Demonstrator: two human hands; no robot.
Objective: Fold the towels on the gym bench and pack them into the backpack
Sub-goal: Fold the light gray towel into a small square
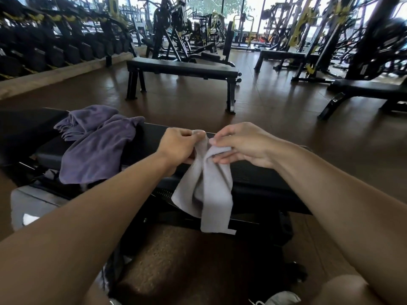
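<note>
Black gym bench [253, 172], two crumpled purple towels [97, 148] lying on it

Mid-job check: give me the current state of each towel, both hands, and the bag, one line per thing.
grey towel: unfolded, held up by its top edge, hanging in front of the bench
left hand: grip pinching the towel's top corner
right hand: fingers pinching the towel's top edge
purple towels: crumpled, unfolded, lying on the bench
grey bag: beside the bench; open or closed, cannot tell
</note>
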